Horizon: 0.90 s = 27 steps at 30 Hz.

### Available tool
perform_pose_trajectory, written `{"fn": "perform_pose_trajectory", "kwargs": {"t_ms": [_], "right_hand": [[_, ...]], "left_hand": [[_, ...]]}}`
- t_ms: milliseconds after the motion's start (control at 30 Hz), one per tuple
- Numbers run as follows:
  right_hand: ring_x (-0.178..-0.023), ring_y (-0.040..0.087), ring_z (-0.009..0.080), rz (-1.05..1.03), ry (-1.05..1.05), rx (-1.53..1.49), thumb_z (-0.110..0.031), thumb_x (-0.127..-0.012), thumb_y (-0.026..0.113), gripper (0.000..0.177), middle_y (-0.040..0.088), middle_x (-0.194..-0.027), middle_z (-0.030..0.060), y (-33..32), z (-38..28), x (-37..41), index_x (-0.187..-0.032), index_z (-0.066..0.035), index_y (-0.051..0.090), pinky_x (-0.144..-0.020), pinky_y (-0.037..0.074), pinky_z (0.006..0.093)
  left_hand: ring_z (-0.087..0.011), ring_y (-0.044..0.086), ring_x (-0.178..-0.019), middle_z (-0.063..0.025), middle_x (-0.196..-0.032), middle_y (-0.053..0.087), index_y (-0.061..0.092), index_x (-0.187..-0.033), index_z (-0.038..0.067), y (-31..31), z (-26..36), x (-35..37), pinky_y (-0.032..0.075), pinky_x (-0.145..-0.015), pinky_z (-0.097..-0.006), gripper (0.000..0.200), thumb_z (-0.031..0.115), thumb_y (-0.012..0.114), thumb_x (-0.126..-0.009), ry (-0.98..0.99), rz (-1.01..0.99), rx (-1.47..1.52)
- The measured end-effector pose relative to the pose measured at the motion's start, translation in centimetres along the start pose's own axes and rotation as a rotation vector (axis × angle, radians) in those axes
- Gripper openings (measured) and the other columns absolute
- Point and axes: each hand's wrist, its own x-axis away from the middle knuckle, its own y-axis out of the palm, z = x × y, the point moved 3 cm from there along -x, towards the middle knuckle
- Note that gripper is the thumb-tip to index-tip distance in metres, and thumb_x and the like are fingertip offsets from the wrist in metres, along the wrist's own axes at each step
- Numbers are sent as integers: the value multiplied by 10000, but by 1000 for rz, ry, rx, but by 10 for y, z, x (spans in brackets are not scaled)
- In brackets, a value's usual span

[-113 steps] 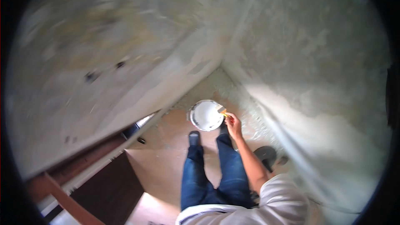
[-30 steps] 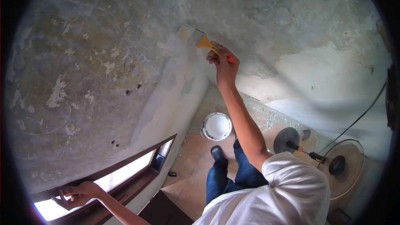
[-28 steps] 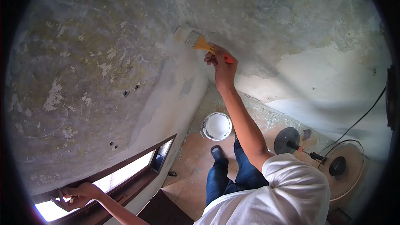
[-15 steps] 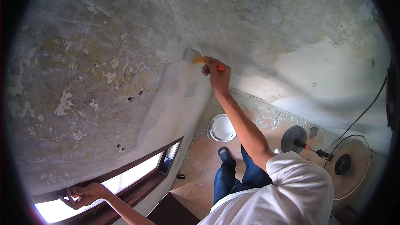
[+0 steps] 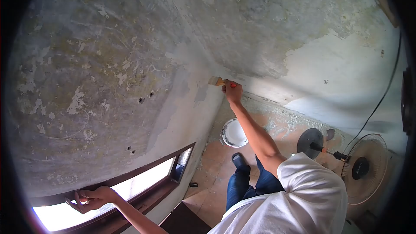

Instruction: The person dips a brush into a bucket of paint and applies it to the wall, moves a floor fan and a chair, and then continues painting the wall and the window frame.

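My right hand (image 5: 232,91) is closed round the handle of a paintbrush (image 5: 215,81). The brush has a red and yellow handle, and its bristles meet the left wall (image 5: 184,99) close to the corner. That wall is pale near the corner and patchy grey farther left. At the lower left my left hand (image 5: 96,199) rests by the dark window frame (image 5: 143,162), fingers apart, with nothing seen in it. Below my right forearm a white bucket (image 5: 234,133) of white material stands on the floor.
A standing fan (image 5: 364,169) with a round dark base (image 5: 310,143) lies at the right. A black cable (image 5: 383,97) hangs along the right wall (image 5: 333,73). A dark brown surface (image 5: 184,220) is at the bottom, beside the tiled floor (image 5: 208,169).
My right hand and the brush have moved down along the corner, towards the floor. The view has shifted slightly. My left hand remains by the window frame.
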Motion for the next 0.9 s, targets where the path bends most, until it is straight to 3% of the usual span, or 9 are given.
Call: {"fn": "perform_pose_trajectory", "kwargs": {"t_ms": [100, 233, 300, 400, 500, 567, 667, 833, 900], "right_hand": [[-622, 640, 127, -78, -177, -154, -158, -1040, 659, 244, 701, -752, 71, 34, -73, 26, -1074, 40, 797, -592, 511, 284], [-646, 612, 123, -248, -243, -348, -169, -1063, 618, 272, 674, -760, 56, 59, -218, 87, -1103, 34, 795, -612, 481, 271], [-653, 603, 122, -304, -280, -393, -173, -1073, 602, 284, 668, -767, 52, 58, -252, 103, -1118, 33, 793, -618, 470, 268], [-657, 597, 120, -394, -274, -434, -186, -1085, 583, 307, 672, -778, 51, 59, -254, 105, -1149, 35, 786, -613, 460, 266], [-662, 594, 117, -361, -207, -416, -157, -1080, 588, 284, 670, -777, 55, 63, -179, 77, -1148, 32, 789, -610, 453, 269], [-647, 600, 109, -176, -177, -304, -156, -1072, 607, 269, 675, -761, 49, 45, -119, 50, -1134, 30, 793, -593, 458, 269], [-622, 607, 99, -79, -233, -60, -165, -1064, 628, 260, 678, -731, 41, 19, -91, 34, -1116, 25, 797, -568, 464, 268], [-601, 609, 90, -126, -356, -20, -178, -1064, 628, 263, 676, -706, 34, 53, -153, 49, -1100, 17, 801, -553, 467, 263], [-604, 617, 96, -255, -438, -109, -150, -1054, 605, 262, 674, -704, 40, 75, -222, 89, -1091, 24, 797, -567, 484, 267]], "left_hand": [[-321, 500, -1321, -236, -1447, 500, 564, -1199, -18, 1, -8, -1, 472, -984, -466, 407, 377, 562, -1102, 67, 50, 14], [-341, 507, -1318, -250, -1439, 505, 564, -1184, -10, 3, 4, -3, 479, -963, -447, 358, 339, 549, -1108, 35, 45, 97], [-339, 500, -1387, -238, -1484, 443, 544, -1191, 30, -1, -1, -1, 515, -1019, -463, 262, 281, 511, -1124, 28, 14, 54], [-338, 483, -1407, -224, -1478, 446, 551, -1179, 31, -1, -5, -1, 529, -990, -456, 281, 303, 505, -1129, 85, 20, 15], [-337, 461, -1428, -215, -1477, 444, 556, -1172, 28, -2, -2, 0, 529, -991, -462, 295, 316, 506, -1130, 52, 0, -16], [-337, 451, -1437, -215, -1477, 444, 554, -1177, 28, -1, -2, 0, 524, -979, -460, 289, 308, 501, -1131, 33, 1, 14], [-335, 443, -1443, -223, -1479, 448, 555, -1178, 21, -2, 1, 0, 511, -969, -451, 275, 286, 499, -1129, -23, -19, 40], [-356, 421, -1460, -246, -1487, 444, 548, -1190, 3, -2, 7, -5, 467, -995, -465, 232, 219, 516, -1112, 56, 5, 23], [-407, 435, -1455, -243, -1412, 465, 601, -1193, -25, -2, 6, -4, 387, -1160, -581, 363, 322, 518, -1122, 24, 31, 100]]}}
